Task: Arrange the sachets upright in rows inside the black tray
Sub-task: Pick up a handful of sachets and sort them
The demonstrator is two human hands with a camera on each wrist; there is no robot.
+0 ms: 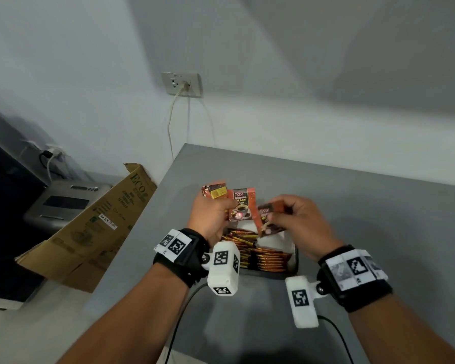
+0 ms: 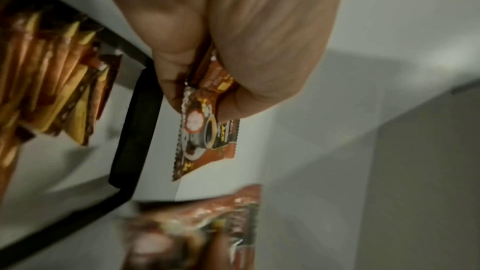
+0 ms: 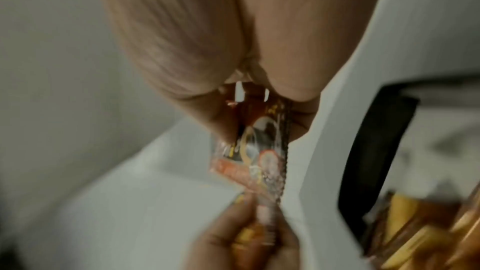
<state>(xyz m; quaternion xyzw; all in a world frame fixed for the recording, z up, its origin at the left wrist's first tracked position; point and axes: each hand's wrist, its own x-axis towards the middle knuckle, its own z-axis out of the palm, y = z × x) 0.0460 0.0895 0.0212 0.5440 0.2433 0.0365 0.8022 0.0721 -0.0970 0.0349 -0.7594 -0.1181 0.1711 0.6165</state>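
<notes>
Our right hand [image 1: 297,219] pinches a brown foil sachet [image 1: 269,219] tilted above the black rectangular tray [image 1: 296,261]; our left hand [image 1: 210,219] grips two more sachets [image 1: 241,206].

- My head camera looks down at the counter [image 1: 352,206] from above.
- My wrist cameras sit very close under each palm.
- All three see the black tray [image 1: 296,261].

The sachets [image 1: 241,206] are small orange-brown coffee packets with a cup print; two are held fanned above the grey table, a third [image 1: 267,219] beside them, tilted; many more [image 1: 250,248] stand on edge in packed rows inside the black tray [image 1: 296,261], its right part bare white.
</notes>
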